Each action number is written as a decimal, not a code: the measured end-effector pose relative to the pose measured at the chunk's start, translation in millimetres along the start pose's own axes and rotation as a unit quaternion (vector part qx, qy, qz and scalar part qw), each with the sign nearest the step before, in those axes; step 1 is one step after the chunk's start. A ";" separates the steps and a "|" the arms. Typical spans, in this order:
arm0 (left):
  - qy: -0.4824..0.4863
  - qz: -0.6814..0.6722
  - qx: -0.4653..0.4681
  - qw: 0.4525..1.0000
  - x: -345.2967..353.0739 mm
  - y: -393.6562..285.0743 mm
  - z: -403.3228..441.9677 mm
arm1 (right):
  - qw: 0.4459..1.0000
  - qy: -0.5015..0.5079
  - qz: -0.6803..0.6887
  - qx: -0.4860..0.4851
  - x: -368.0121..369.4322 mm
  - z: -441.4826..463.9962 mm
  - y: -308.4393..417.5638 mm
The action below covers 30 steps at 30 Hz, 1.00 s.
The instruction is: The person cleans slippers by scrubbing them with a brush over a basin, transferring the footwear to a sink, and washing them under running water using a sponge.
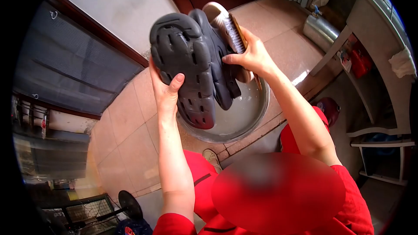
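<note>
A dark grey clog (185, 72) is held up over a round metal basin (230, 140), its grooved sole turned towards me. My left hand (165, 91) grips it by the edge, with the thumb across the sole. On the other side, my right hand (257, 56) is closed around a scrub brush (238, 35) with a wooden back and pale bristles facing the clog. My right thumb tip lies against the clog's upper. Behind the brush shows a cream, ribbed object (215, 11), partly hidden; I cannot tell what it is. Cloudy water (237, 119) stands in the basin.
Pinkish tiles (126, 148) cover the floor. A dark covered panel (82, 56) stands at left, a white shelf unit (383, 56) at right. A metal cylinder (321, 30) lies near it. One light shoe (212, 159) shows below the basin. A round black base (129, 204) is at lower left.
</note>
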<state>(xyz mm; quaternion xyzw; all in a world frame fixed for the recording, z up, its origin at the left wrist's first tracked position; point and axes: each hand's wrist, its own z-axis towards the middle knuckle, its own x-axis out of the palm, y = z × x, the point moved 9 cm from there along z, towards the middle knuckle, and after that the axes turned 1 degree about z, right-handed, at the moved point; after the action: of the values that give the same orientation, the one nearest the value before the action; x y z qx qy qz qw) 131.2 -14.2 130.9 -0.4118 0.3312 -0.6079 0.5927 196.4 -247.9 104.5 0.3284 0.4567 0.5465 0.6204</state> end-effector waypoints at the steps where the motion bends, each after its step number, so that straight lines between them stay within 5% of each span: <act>1: 0.002 0.000 0.011 1.000 -0.3 -5.0 0.3 | 1.000 -0.006 -0.006 -0.003 -3.6 -0.2 11.4; 6: -0.005 -0.005 -0.043 0.999 2.1 26.1 -2.4 | 0.997 0.011 -0.020 0.073 11.4 -3.5 -26.5; 10: -0.004 0.006 -0.004 1.000 -1.3 2.6 0.1 | 1.000 -0.001 0.009 -0.014 -4.3 1.8 5.4; 15: -0.017 -0.002 0.028 0.999 1.4 -12.4 -0.4 | 1.000 -0.010 -0.025 -0.007 -6.7 0.8 19.6; 20: -0.011 -0.011 -0.053 0.998 0.9 31.2 -4.2 | 0.996 0.027 0.015 0.088 9.3 -5.3 -40.5; 24: -0.004 -0.003 -0.002 1.000 5.1 -2.3 -1.2 | 1.000 0.005 0.002 0.000 -7.7 0.3 7.3; 30: -0.012 -0.012 0.001 1.000 1.4 -0.4 1.0 | 0.999 -0.014 -0.031 -0.003 -5.8 0.5 6.0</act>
<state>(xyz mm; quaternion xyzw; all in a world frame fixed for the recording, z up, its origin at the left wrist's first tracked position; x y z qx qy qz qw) 131.9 -15.5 131.9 -0.4224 0.3187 -0.6107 0.5892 194.7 -252.4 111.3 0.3203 0.4563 0.5236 0.6442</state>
